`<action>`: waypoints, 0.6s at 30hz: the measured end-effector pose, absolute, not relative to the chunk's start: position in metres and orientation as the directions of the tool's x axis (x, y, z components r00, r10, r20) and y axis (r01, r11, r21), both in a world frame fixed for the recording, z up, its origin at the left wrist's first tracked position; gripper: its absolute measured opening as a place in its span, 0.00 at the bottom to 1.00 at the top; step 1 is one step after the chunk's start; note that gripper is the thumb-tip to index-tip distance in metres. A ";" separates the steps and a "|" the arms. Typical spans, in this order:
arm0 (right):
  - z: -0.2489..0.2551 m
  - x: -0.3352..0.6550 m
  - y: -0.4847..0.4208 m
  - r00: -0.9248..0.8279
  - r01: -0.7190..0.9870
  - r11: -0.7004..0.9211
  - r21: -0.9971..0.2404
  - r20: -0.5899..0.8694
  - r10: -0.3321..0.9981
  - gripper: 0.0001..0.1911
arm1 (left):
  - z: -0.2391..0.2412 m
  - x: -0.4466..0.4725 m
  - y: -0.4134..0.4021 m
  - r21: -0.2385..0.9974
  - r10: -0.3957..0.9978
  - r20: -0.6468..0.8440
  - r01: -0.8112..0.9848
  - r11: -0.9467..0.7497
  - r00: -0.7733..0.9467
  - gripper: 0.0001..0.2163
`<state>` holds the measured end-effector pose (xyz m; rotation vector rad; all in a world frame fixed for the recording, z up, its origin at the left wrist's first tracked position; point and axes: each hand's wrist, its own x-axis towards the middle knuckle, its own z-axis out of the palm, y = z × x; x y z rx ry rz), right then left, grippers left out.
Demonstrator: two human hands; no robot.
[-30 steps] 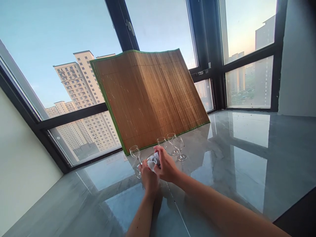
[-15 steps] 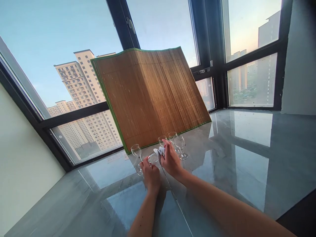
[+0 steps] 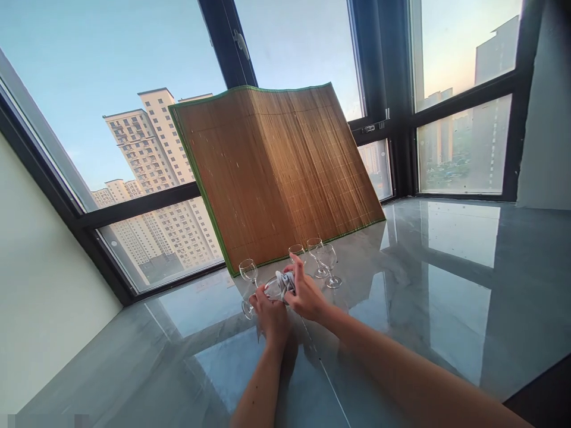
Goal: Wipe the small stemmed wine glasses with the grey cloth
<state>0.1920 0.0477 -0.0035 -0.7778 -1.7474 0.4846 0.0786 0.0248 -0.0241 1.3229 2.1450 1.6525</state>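
My left hand (image 3: 270,315) is closed round a small stemmed wine glass (image 3: 267,291) held on its side, foot pointing left. My right hand (image 3: 306,293) pinches a pale cloth (image 3: 284,281) pushed into the glass's mouth, forefinger raised. Just behind the hands, three more wine glasses stand upright on the glossy grey surface (image 3: 446,285): one at the left (image 3: 248,272), and two close together at the right (image 3: 328,261).
A brown bamboo mat (image 3: 276,172) with a green edge leans against the window behind the glasses. Black-framed windows (image 3: 134,208) run along the back and right, with tall buildings outside. A pale wall (image 3: 40,285) borders the left side.
The cloth and my right hand have turned in the glass's mouth, forefinger now lifted. The view has drifted slightly; the standing glasses have not moved.
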 end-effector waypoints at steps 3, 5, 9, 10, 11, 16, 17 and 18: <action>-0.008 0.189 0.053 -0.081 0.308 0.715 -0.628 0.732 0.677 0.50 | -0.023 0.080 0.025 0.800 0.690 0.445 0.600 -0.020 -0.571 0.18; -0.008 0.188 0.055 0.026 0.338 0.734 -0.590 0.785 0.619 0.49 | -0.021 0.082 0.024 0.771 0.682 0.491 0.635 -0.050 -0.543 0.19; -0.006 0.189 0.057 0.103 0.373 0.755 -0.540 0.833 0.544 0.46 | -0.019 0.085 0.022 0.773 0.680 0.484 0.633 -0.037 -0.551 0.18; -0.005 0.190 0.057 0.094 0.371 0.762 -0.531 0.837 0.538 0.45 | -0.018 0.086 0.022 0.775 0.683 0.478 0.631 -0.032 -0.553 0.18; -0.005 0.190 0.058 0.080 0.362 0.768 -0.527 0.839 0.538 0.44 | -0.018 0.086 0.021 0.775 0.686 0.475 0.631 -0.030 -0.551 0.19; -0.006 0.192 0.056 -0.006 0.316 0.753 -0.577 0.792 0.610 0.37 | -0.019 0.085 0.022 0.789 0.683 0.474 0.612 -0.049 -0.556 0.18; -0.006 0.192 0.055 -0.012 0.327 0.747 -0.579 0.788 0.616 0.37 | -0.020 0.085 0.022 0.791 0.679 0.476 0.610 -0.052 -0.559 0.17; -0.006 0.192 0.054 -0.017 0.344 0.744 -0.573 0.788 0.615 0.37 | -0.020 0.085 0.022 0.791 0.675 0.478 0.609 -0.054 -0.562 0.17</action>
